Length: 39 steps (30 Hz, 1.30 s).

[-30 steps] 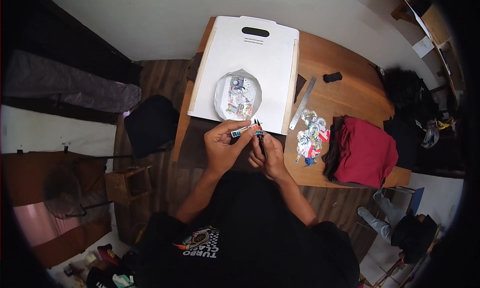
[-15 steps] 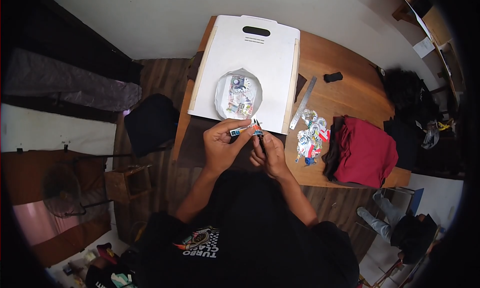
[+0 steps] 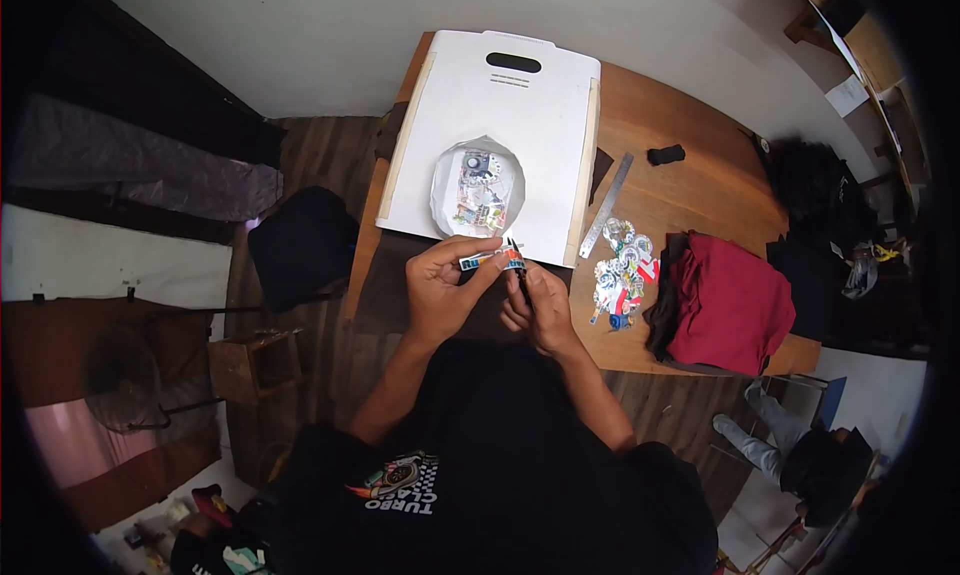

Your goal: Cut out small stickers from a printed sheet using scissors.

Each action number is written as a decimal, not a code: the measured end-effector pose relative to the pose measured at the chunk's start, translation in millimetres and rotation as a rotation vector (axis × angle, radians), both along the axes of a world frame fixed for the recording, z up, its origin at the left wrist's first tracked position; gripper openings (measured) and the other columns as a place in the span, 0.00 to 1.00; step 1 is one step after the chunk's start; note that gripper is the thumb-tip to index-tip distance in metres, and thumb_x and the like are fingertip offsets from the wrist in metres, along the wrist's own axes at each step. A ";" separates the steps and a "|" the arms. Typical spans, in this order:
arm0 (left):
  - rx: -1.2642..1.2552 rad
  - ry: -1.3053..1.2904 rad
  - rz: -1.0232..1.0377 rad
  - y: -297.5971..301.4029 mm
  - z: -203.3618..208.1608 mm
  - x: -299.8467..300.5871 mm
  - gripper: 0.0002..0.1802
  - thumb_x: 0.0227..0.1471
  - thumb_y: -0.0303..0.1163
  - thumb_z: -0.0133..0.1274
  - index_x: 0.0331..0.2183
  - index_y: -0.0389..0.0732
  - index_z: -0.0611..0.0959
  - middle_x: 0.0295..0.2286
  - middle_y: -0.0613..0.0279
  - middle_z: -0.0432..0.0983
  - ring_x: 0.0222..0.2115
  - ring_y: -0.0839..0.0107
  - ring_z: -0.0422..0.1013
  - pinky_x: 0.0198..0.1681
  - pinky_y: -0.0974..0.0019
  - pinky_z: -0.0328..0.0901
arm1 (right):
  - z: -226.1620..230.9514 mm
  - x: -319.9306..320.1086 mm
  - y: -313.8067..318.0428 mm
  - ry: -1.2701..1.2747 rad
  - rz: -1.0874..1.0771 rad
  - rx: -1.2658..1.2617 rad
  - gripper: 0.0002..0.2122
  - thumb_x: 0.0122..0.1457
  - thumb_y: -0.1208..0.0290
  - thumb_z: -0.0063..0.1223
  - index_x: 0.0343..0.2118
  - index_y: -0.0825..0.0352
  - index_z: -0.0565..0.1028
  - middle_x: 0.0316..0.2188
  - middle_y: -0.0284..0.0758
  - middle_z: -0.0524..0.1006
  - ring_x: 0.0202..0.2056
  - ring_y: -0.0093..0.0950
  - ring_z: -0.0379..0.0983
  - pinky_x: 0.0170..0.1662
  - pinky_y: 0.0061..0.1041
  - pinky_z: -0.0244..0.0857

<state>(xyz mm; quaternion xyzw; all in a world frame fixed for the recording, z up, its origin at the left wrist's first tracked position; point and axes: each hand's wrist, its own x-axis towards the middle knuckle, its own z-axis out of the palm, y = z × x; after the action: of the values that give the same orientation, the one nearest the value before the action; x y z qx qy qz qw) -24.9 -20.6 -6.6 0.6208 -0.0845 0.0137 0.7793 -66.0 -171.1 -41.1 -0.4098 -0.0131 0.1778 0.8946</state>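
Between the thumb and fingers of my left hand [image 3: 443, 287] is a printed sticker [image 3: 472, 263], white with blue and orange lettering. My right hand [image 3: 546, 312] is closed around small black scissors [image 3: 518, 265]. Their narrow tips point up and away from me, at the right end of the sticker. Both hands are close together, just above the near edge of a white board [image 3: 555, 125]. On that board, just beyond my hands, sits a white many-sided container [image 3: 438, 207] with cut printed pieces inside.
Right of the board lie a steel ruler [image 3: 607, 205], a loose pile of colourful stickers [image 3: 625, 275] and a small black bundle [image 3: 666, 154] on the wooden table [image 3: 690, 115]. Folded red fabric [image 3: 735, 305] rests at the table's right. Another person [image 3: 825, 475] is at the lower right.
Hardly anything differs. The sticker has tilted slightly between my fingers, while both hands and the scissors keep almost the same place.
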 end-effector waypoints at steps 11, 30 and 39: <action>-0.014 0.000 -0.008 -0.4 0.3 1.8 0.13 0.48 0.14 0.58 0.39 0.24 0.80 0.34 0.49 0.78 0.35 0.70 0.76 0.39 0.75 0.72 | -0.2 0.0 0.7 0.010 -0.009 -0.032 0.18 0.69 0.54 0.34 0.32 0.65 0.65 0.13 0.23 0.52 0.13 0.13 0.44 0.18 0.16 0.41; -0.048 0.060 0.009 11.6 -17.6 13.2 0.09 0.48 0.15 0.59 0.34 0.31 0.77 0.31 0.57 0.78 0.34 0.78 0.74 0.37 0.76 0.70 | -8.6 24.7 -7.0 -0.010 -0.250 -0.050 0.15 0.69 0.58 0.35 0.38 0.66 0.67 0.19 0.24 0.60 0.19 0.14 0.54 0.23 0.15 0.50; 0.044 0.077 -0.071 12.6 -17.2 14.4 0.12 0.49 0.15 0.58 0.38 0.29 0.77 0.32 0.56 0.79 0.34 0.76 0.75 0.40 0.75 0.70 | -16.5 26.7 1.9 -0.119 -0.222 -0.541 0.06 0.60 0.71 0.55 0.32 0.65 0.71 0.18 0.15 0.57 0.20 0.07 0.48 0.23 0.11 0.42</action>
<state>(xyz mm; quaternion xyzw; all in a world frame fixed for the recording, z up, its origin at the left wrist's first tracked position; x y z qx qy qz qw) -10.5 -8.0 -23.8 0.6346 -0.0767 -0.0398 0.7680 -39.3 -169.2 -57.6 -0.6420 0.0270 0.0517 0.7645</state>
